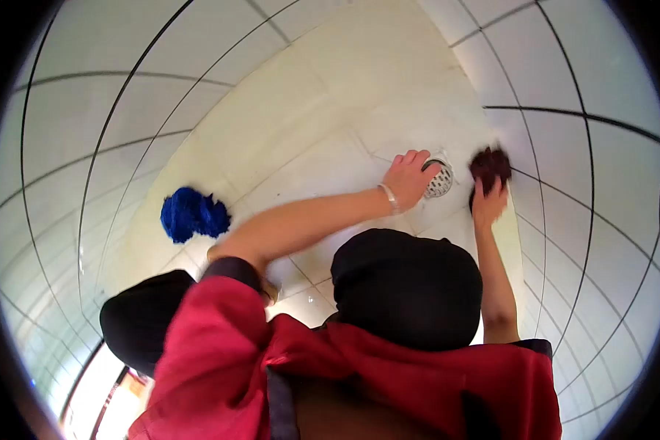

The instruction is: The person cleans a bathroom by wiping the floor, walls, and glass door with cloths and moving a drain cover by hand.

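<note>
My left hand (409,180) reaches across to a round metal drain cover (440,180) with slots in it, set in the pale floor. Its fingers curl over the cover's near-left edge, where a dark crescent shows. Close to the right wall, my right hand (490,199) is closed on a bunched dark maroon cloth (490,166). That cloth lies against the corner where floor meets wall; its exact weave is blurred. Off to the left, a crumpled bright blue cloth (194,215) rests on the floor, apart from both hands.
White tiled walls with dark joints rise on the left (103,147) and right (557,147), narrowing the tiled floor (323,95). My black-clad knees (407,290) are bent close below my hands. A bright opening (110,400) shows at the lower left.
</note>
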The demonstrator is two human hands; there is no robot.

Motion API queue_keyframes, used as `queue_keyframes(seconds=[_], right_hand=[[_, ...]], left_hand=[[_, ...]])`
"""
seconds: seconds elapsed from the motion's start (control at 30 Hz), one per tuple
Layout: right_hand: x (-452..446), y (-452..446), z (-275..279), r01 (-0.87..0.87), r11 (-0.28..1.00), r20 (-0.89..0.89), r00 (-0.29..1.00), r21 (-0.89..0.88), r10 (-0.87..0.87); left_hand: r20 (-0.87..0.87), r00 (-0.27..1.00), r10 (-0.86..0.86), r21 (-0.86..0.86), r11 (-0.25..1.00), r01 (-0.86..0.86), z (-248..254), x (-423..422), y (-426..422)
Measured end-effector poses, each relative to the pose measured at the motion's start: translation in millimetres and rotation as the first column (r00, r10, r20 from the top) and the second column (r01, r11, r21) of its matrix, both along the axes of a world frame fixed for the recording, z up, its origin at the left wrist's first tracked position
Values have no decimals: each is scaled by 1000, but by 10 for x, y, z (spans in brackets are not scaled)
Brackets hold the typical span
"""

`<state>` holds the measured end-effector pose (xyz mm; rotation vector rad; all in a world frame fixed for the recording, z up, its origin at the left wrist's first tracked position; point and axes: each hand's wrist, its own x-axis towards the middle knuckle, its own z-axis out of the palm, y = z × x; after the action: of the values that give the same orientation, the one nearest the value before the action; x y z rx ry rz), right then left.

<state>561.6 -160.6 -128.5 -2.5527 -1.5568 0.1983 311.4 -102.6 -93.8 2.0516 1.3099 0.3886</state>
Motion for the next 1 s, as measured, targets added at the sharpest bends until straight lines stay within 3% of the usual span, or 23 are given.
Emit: queue_keyframes(seconds=[0.03, 0.07, 0.1, 0.13, 0.17, 0.2, 0.23, 0.27, 0.3, 0.4, 0.43, 0.47, 0.5, 0.57, 0.63, 0.7, 0.77, 0.8, 0.83, 0.87, 0.9, 0.97, 1.0], right_hand=[[-137, 400, -174, -266, 950, 21, 964, 165, 267], [-512, 894, -206, -256, 962, 53, 966, 98, 252], [-910, 1356, -183, -228, 974, 122, 966, -3, 227], [-1295, 1572, -171, -297, 952, 146, 941, -68, 304], [-1694, 1659, -133, -359, 924, 173, 910, -128, 377], [-2144, 1476, -105, -421, 856, 151, 865, -300, 478], [-2494, 1065, -425, -594, 773, 282, 720, -224, 634], [-2871, 580, -507, -674, 691, 147, 680, -262, 718], [-3180, 166, -309, -817, 570, 13, 572, -87, 820], [-3374, -132, -204, -908, 282, -365, 160, 310, 917], [-3314, 91, 37, -920, 214, -223, 145, 328, 964], [-3200, 342, -21, -909, 373, -392, 279, 186, 876], [-2891, 648, -441, -863, 485, -282, 434, 142, 856], [-2442, 1633, -347, -609, 792, 149, 781, -38, 607], [-2157, 2533, -246, -588, 807, 186, 789, -46, 586], [-2479, 2876, -168, -561, 748, 147, 757, -354, 637], [-2846, 2500, -504, -840, 496, 115, 482, -222, 868], [-3141, 2104, -573, -877, 333, 240, 260, -345, 935], [-3547, 1584, -245, -862, 394, -8, 419, -318, 908], [-3825, 1091, -113, -861, 374, -33, 409, -345, 912], [-3981, 696, -52, -888, 176, -104, 241, -425, 965], [-3966, 124, 24, -984, -46, -164, -18, -171, 986], [-3892, 118, 153, -984, -111, -364, -52, -142, 930]], left_hand=[[83, 987, -136, 48, 990, 132, -39, -356, 34], [156, 949, -275, 105, 960, 261, -42, -761, 14], [190, 978, -91, -372, 915, 157, 329, -1206, 161], [79, 987, -142, -363, 918, 161, 106, -1776, 73], [-134, 902, -411, -141, 908, 394, 280, -2404, 117], [-191, 911, -365, -285, 909, 304, 492, -2960, 104], [-364, 872, -327, -320, 923, 212, 770, -3446, 63], [-477, 829, -293, -433, 899, 69, 1081, -3787, 5], [-532, 774, -344, -543, 840, 0, 1288, -4108, -50], [-602, 778, -180, -465, 871, -159, 1479, -4819, -675], [-581, 812, -62, -422, 876, -235, 1416, -4921, -882], [-569, 822, 15, -361, 894, -266, 1291, -4968, -1076], [-544, 835, 85, -302, 909, -289, 1129, -4998, -1237], [-509, 846, 161, -304, 885, -352, 860, -4848, -1326], [-482, 860, 168, -146, 952, -268, 587, -4715, -1325], [-563, 817, 122, -212, 934, -286, 448, -4515, -1159], [-551, 831, 81, -245, 936, -253, 323, -4507, -1083], [-620, 784, 2, -227, 957, -181, 267, -4544, -1043], [-683, 727, -71, -211, 972, -104, 174, -4589, -974], [-665, 745, -49, -144, 988, -64, 90, -4649, -946], [-663, 747, -53, -140, 989, -55, -32, -4753, -976], [-601, 797, -62, 12, 996, 86, -354, -4995, -971], [-517, 853, -74, -11, 997, 80, -128, -5040, -857]])
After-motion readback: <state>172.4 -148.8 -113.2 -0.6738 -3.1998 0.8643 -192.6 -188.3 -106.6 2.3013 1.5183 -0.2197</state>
